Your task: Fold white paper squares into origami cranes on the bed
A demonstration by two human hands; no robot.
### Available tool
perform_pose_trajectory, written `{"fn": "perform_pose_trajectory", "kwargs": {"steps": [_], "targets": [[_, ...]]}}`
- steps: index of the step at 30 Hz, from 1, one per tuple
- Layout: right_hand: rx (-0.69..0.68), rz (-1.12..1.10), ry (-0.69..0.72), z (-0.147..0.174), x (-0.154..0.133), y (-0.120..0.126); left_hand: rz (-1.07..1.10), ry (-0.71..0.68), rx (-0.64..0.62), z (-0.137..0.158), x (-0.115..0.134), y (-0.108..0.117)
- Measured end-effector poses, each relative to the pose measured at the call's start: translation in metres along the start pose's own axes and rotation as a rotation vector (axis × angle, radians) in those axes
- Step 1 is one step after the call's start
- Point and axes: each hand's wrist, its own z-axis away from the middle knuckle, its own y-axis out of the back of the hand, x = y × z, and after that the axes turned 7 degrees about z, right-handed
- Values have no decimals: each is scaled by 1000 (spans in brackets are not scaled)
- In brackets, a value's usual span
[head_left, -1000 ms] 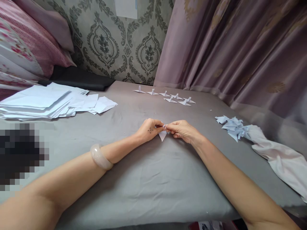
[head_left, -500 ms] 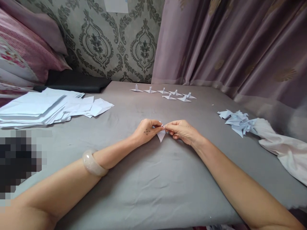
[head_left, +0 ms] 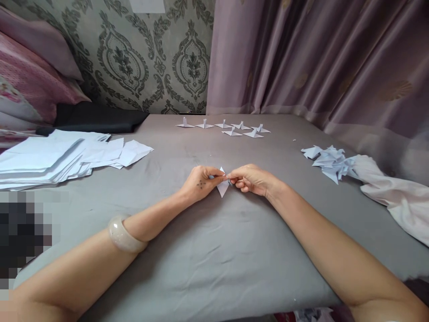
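Note:
Between my fingertips is a small folded paper crane [head_left: 222, 189], pale white, one pointed wing aimed toward me and another tip showing on the far side. My left hand [head_left: 200, 182] pinches it from the left. From the right, my right hand [head_left: 252, 180] pinches its narrow end with thumb and forefinger, the other fingers curled in. The middle of the crane is mostly hidden by the fingers. Farther back, several similar paper cranes [head_left: 232, 132] stand in two short rows on the grey cloth [head_left: 201, 259].
A stack of white paper sheets [head_left: 40, 154] lies at the left, before a folded black cloth [head_left: 100, 117]. At the right, a heap of folded paper pieces [head_left: 330, 162] sits beside a pale crumpled cloth [head_left: 385, 188]. A purple curtain [head_left: 301, 58] hangs behind.
The view has shifted slightly to the right. Both hands keep their pinch on the paper crane, and more of its far tip now shows.

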Motion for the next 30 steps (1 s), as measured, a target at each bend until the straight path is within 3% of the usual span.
{"fn": "perform_pose_trajectory", "kwargs": {"steps": [5, 13, 30], "targets": [[24, 29, 30, 0, 3, 1, 36, 32, -3, -1, 1, 1], [228, 459, 400, 13, 17, 1, 130, 75, -4, -1, 2, 1], [327, 746, 573, 14, 18, -5, 56, 8, 0, 1, 4, 1]]}}
